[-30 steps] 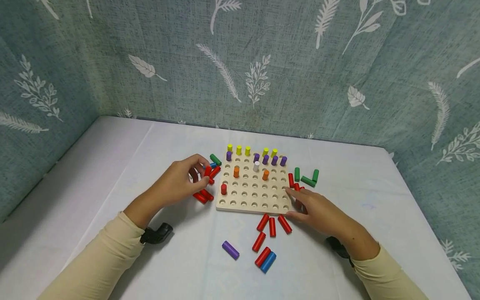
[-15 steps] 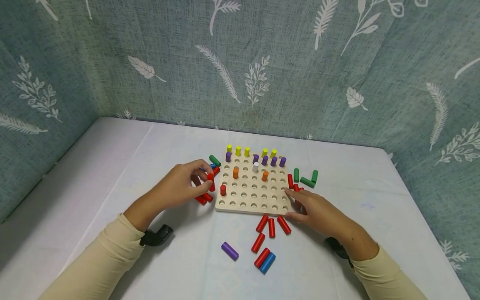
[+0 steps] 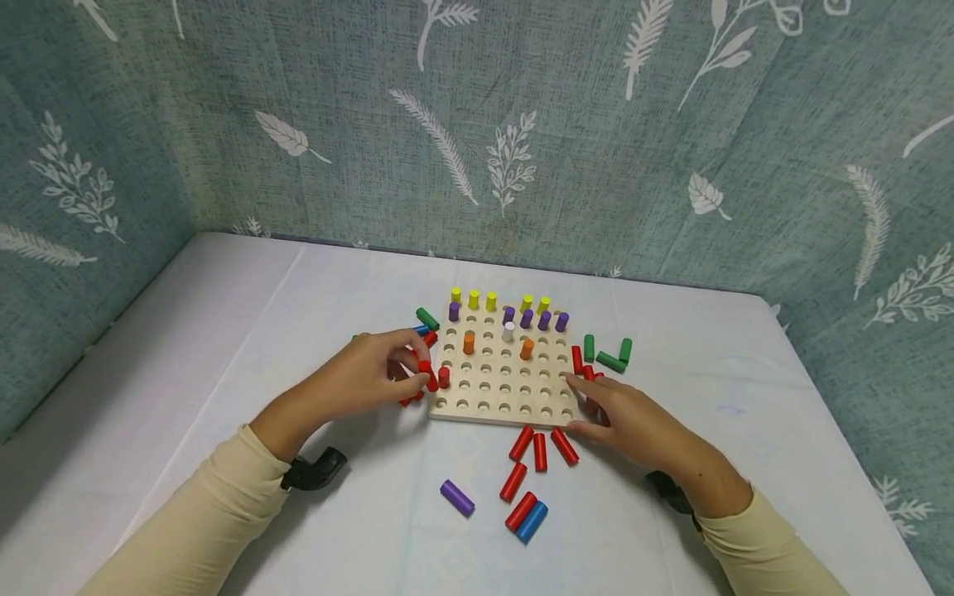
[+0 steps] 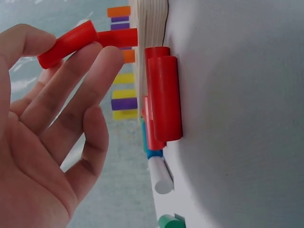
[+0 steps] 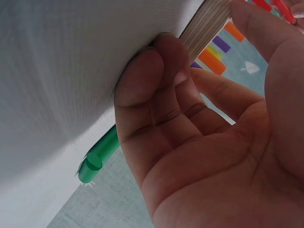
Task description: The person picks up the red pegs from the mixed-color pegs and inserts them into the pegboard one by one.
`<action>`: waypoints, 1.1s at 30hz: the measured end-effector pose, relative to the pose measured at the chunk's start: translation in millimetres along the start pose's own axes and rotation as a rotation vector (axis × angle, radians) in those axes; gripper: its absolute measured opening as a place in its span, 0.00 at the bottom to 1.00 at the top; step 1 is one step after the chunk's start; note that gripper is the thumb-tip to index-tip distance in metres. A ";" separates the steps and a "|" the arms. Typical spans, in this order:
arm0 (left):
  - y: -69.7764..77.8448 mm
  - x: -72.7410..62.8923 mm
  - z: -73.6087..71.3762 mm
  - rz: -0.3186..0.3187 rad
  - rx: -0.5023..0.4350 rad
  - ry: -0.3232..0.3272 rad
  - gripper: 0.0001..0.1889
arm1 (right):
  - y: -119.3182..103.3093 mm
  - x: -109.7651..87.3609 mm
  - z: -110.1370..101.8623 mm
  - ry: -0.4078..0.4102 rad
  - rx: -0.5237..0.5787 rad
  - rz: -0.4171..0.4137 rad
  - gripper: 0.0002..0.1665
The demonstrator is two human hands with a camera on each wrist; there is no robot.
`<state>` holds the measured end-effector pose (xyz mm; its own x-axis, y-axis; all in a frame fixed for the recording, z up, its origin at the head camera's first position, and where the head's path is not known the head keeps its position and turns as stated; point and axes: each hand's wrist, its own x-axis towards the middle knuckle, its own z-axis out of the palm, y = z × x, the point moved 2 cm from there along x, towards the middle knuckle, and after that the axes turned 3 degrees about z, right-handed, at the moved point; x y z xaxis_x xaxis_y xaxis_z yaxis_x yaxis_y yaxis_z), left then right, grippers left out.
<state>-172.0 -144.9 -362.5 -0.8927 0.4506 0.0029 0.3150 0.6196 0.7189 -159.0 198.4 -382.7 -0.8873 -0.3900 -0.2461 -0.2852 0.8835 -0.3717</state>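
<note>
My left hand [image 3: 367, 374] pinches a red peg [image 4: 68, 45] between thumb and fingertips. It is tilted, at the left edge of a wooden pegboard [image 3: 495, 398], right beside a red peg [image 3: 444, 377] standing in a hole. Yellow pegs [image 3: 474, 300], purple pegs [image 3: 545, 319], orange pegs [image 3: 469, 343] and a white peg [image 3: 508, 332] also stand in the board. At the board's front right corner my right hand [image 3: 637, 418] holds the board's edge, thumb on the front side and index finger on the right. Its other fingers curl down against the table.
Green pegs [image 3: 611, 362] and red pegs [image 3: 577, 359] lie right of the board. In front are more red pegs [image 3: 513, 482], a blue peg [image 3: 532, 522] and a purple peg [image 3: 457, 498]. Several pegs lie left of the board, partly behind my left hand. A patterned cloth [image 3: 447, 124] hangs behind.
My left hand has moved right and slightly down with the red peg, from above the loose pegs to the board's left edge. My right hand has stayed in place.
</note>
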 end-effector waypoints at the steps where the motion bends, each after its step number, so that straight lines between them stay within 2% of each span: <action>1: 0.0 0.0 0.5 0.006 -0.002 -0.007 0.10 | -0.1 0.1 0.2 0.000 0.000 0.001 0.44; 9: -0.4 2.4 4.1 0.067 0.026 -0.022 0.09 | 0.4 1.0 -1.3 0.005 -0.004 0.002 0.44; 27: 3.7 0.6 15.3 0.037 0.194 -0.047 0.08 | 0.6 0.3 1.7 0.014 -0.013 0.005 0.43; 33: 4.7 0.9 16.6 0.046 0.236 -0.053 0.08 | -0.5 0.5 -0.1 0.013 -0.014 0.001 0.43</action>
<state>-166.0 -130.9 -370.8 -0.8594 0.5113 -0.0089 0.4274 0.7277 0.5365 -159.3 197.8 -382.6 -0.8925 -0.3852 -0.2345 -0.2888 0.8876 -0.3590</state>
